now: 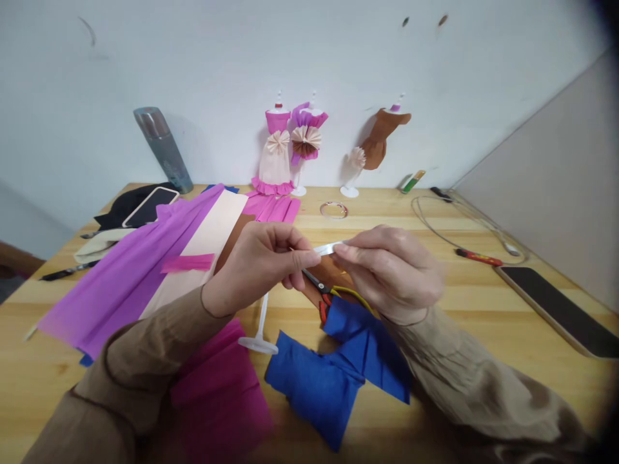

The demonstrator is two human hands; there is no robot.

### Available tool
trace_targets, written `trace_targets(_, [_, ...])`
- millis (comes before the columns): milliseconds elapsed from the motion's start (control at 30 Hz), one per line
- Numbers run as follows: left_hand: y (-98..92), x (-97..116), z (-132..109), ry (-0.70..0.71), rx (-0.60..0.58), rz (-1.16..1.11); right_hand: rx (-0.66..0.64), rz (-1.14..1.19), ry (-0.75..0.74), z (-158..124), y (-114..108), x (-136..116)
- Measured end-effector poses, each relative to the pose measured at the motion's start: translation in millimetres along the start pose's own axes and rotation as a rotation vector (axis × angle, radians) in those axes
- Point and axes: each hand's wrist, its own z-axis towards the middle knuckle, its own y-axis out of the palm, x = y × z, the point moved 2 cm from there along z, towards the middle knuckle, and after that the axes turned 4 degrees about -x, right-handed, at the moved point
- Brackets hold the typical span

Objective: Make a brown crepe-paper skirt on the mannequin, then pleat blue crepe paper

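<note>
My left hand [261,264] and my right hand [391,270] meet above the wooden table [483,303], both pinching a short strip of clear tape [329,248] stretched between their fingertips. Under my left hand a white mannequin stand [260,335] sticks out, its round base resting on the table; whether that hand also grips it is hidden. Below the hands lie scissors with red and yellow handles [325,291], a folded blue crepe paper piece [338,367] and a magenta sheet [220,393].
Purple, peach and pink crepe sheets [145,264] spread at the left. Three small dressed mannequins [276,151] stand by the wall, beside a grey flask [162,148]. A tape roll [333,209], cable [449,232], red-handled tool [478,258] and two phones [561,309] also lie about.
</note>
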Motion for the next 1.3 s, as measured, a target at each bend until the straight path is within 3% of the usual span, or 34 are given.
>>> trace_targets(200, [1.4, -2.2, -3.0, -0.049, -0.119, -0.081, 0.023, 0.113, -0.038, 0.9, -3.9, -1.1])
trace_targets(300, [0.5, -3.1, -2.5, -0.047, -0.118, -0.082, 0.005, 0.191, -0.012, 1.0, -3.6, 3.6])
trace_targets(400, [-3.3, -2.9, 0.0, -0.006, -0.044, -0.026, 0.022, 0.274, 0.120, -0.4, -2.0, 9.7])
trace_targets(533, [-9.3, -5.2, 5.2, 0.033, 0.040, 0.026, 0.122, 0.382, 0.404, -3.3, -2.3, 18.0])
trace_targets(600, [-11.1, -6.9, 7.2, 0.045, 0.062, 0.042, 0.115, 0.378, 0.453, -2.5, -4.1, 19.7])
trace_targets(667, [-11.9, -8.2, 8.0, 0.058, 0.069, 0.053, 0.063, 0.315, 0.389, 0.5, -6.3, 19.0])
trace_targets(800, [-12.1, -9.3, 6.4, 0.047, 0.061, 0.051, -0.052, 0.137, 0.126, 4.2, -5.9, 14.4])
trace_targets(1067, [-4.4, -10.2, 5.9, -0.018, 0.007, -0.020, -0.037, -0.064, -0.074, -5.7, 3.8, 10.1])
trace_targets(1300, [-6.2, -16.0, 8.8, -0.031, 0.013, -0.066, 0.094, 0.208, 0.301, 0.4, -7.3, 18.0])
